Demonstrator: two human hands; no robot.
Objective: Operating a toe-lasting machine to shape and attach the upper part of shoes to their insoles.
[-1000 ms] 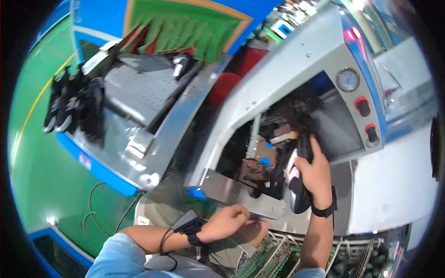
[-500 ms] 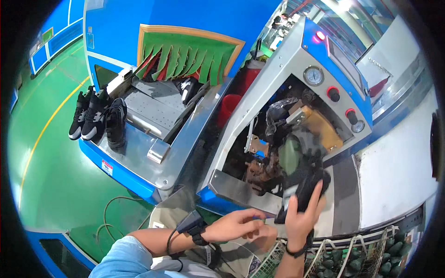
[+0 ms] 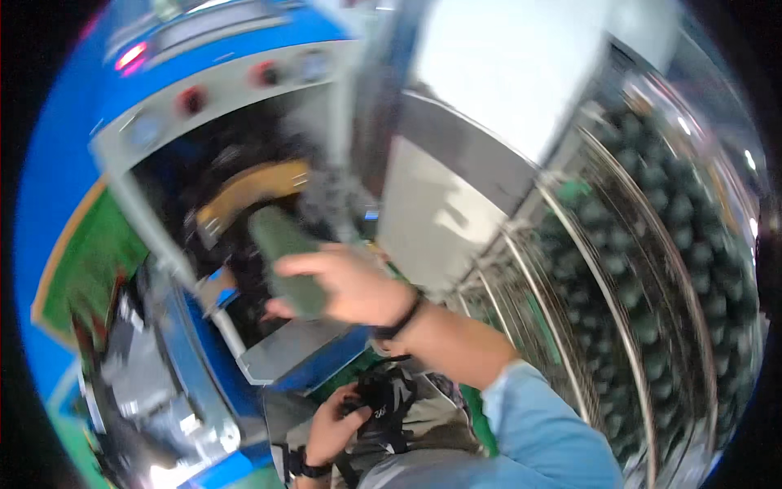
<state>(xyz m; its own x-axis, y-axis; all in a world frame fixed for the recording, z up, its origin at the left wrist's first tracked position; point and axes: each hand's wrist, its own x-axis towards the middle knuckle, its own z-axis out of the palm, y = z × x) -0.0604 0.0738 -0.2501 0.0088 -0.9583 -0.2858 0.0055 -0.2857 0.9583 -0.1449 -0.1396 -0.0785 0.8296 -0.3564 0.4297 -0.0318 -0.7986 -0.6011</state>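
Note:
Low in front of my body, my left hand (image 3: 332, 429) is closed round a black shoe (image 3: 389, 411) with pale markings. My right hand (image 3: 352, 281) reaches forward and grips a dark green shoe last (image 3: 285, 257). The last, blurred by motion, is at the front of the machine's dark opening, below a curved yellow pad (image 3: 261, 183). Part of the last is hidden by my right hand's fingers.
The blue and grey machine (image 3: 232, 94) with red knobs stands ahead. To its left is a metal conveyor (image 3: 151, 359) beneath a green strip curtain (image 3: 94, 261). At the right, a wire rack (image 3: 607, 301) holds several green lasts (image 3: 639, 220).
My view has swung right. The black shoe, previously at my right hand, is now in my left hand, near my body. My right hand now holds the green last.

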